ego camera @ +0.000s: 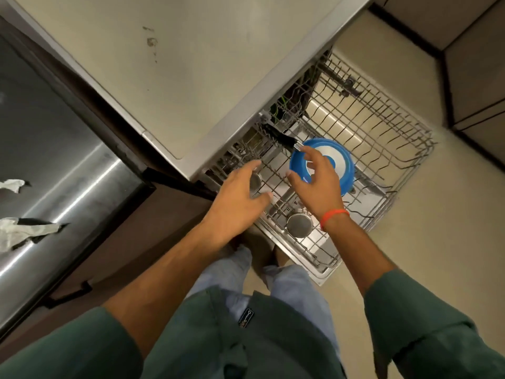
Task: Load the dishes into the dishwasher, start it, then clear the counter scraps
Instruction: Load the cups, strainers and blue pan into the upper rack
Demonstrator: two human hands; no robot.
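Note:
The dishwasher's wire rack (382, 127) is pulled out over the floor, below the counter edge. A blue pan (343, 165) with a pale inside and a black handle (281, 139) sits in the rack. My right hand (314, 184) hovers over the pan's near rim, fingers spread and holding nothing. My left hand (237, 203) is open just left of it, above a steel cup (256, 181) in the rack. A second steel cup (299, 225) stands nearer to me by the rack's front edge.
The pale counter top (177, 64) lies above the rack. A steel sink surface (68, 173) at left holds crumpled white scraps (24, 233) and a smaller scrap (12, 185). Cabinet fronts (475, 64) stand at the right. My legs are right beside the rack.

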